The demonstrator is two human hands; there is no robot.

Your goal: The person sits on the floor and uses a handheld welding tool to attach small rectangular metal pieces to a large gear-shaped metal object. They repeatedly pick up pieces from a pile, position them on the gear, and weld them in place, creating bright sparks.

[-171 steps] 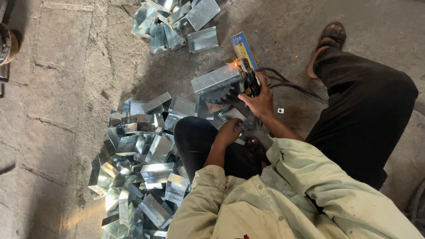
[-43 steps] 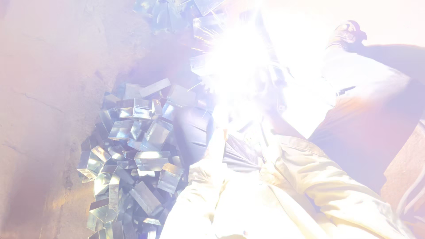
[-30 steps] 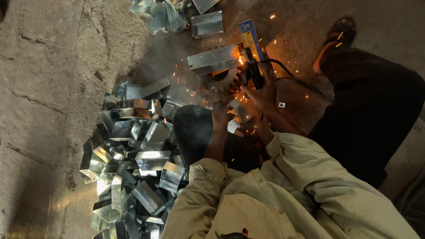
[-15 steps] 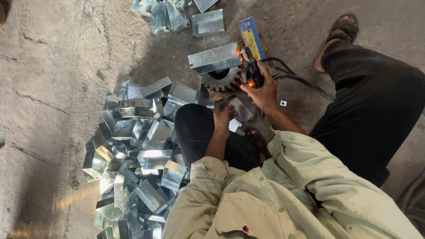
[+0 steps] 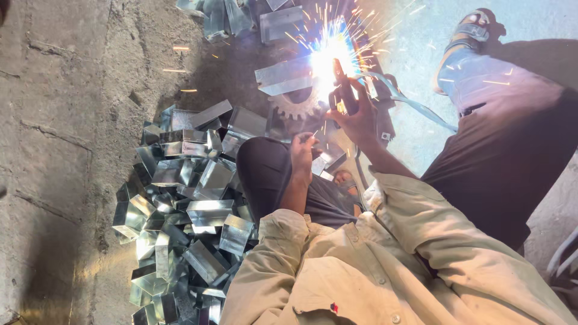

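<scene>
- Gripping a dark electrode holder, your right hand is clenched round its handle, the tip pressed to the near end of the metal box on the floor, where a white arc throws sparks.
- Your left hand rests on your raised knee; its fingers are curled, but you cannot tell whether they hold anything.
- The box lies on a gear, just beyond your knee, with a pile of like boxes on the floor at your left.
- It looks stiff, thin sheet, light, sharp-edged and likely hot at the seam; take hold of the far end, away from the arc.
- Your right forearm reaches forward, wrist bent down, the cable trailing right.
</scene>
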